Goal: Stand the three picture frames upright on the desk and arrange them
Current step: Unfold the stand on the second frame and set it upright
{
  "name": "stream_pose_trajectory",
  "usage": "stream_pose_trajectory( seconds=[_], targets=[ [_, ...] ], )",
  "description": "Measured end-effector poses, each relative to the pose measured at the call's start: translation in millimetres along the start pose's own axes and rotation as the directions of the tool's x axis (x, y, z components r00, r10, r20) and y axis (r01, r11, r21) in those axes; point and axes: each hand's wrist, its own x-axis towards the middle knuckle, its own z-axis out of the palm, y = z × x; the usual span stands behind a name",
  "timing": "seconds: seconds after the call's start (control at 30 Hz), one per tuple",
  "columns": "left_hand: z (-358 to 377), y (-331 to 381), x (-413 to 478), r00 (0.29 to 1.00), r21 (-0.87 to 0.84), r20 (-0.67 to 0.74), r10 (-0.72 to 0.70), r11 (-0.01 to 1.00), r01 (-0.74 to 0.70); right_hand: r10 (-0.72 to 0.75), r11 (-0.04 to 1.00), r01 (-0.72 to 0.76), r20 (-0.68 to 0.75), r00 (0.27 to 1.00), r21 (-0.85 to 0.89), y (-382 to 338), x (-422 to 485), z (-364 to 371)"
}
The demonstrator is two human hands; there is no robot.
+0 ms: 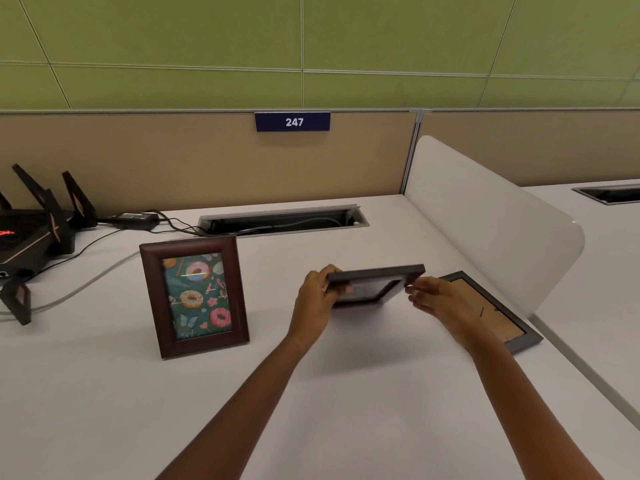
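dark frame [375, 284] between both hands, seemingly airborne

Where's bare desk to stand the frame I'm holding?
Bare desk lies between the standing donut frame and the face-down frame, under the held frame, and all along the near edge. The far left is crowded by the router and cables; the cable slot cuts the back.

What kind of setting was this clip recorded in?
Most likely an open-plan office workstation. A tan cubicle partition carries a numbered desk plate reading 247, the white desk has a recessed cable tray, and a white divider panel separates it from the neighbouring desk.
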Motion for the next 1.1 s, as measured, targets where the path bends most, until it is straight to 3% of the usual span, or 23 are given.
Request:
stream_pose_trajectory(
  seconds=[0.07, 0.17, 0.37, 0.5, 0.57, 0.77, 1.1],
  targets=[
    [-6.1, 9.4, 6.0, 1.000, -0.071, 0.011, -0.012, 0.997, 0.012, -0.088, 0.993, 0.086, -0.023, 0.996, -0.079, 1.4, 0.6, 3.6],
    [-15.5, 23.0, 11.2, 0.998, -0.194, 0.022, -0.052, 0.979, 0.055, -0.171, 0.983, 0.171, 0.015, 0.985, -0.061, 5.7, 0.6, 12.9],
    [-27.6, 36.6, 19.6, 0.987, -0.347, -0.051, -0.155, 0.929, 0.128, -0.204, 0.956, 0.196, 0.015, 0.979, 0.220, 17.3, 3.2, 28.8],
    [-31.2, 29.0, 17.8, 0.971, -0.217, -0.193, -0.139, 0.971, 0.096, -0.185, 0.926, 0.173, 0.003, 0.983, 0.336, 16.2, 4.2, 43.1],
    [-31.5, 22.8, 13.2, 0.956, -0.166, -0.216, -0.197, 0.973, 0.163, -0.174, 0.921, 0.167, -0.011, 0.985, 0.351, 15.2, 7.6, 50.3],
    [-31.4, -11.6, 2.1, 0.894, -0.245, -0.061, -0.443, 0.875, 0.417, -0.118, 0.938, 0.121, -0.028, 0.993, 0.326, 8.3, 16.2, 68.3],
    [-36.8, -26.8, 6.1, 0.884, -0.512, 0.007, -0.467, 0.758, 0.404, -0.097, 0.953, 0.068, 0.085, 0.992, 0.294, 17.9, 27.6, 103.1]
  ],
)
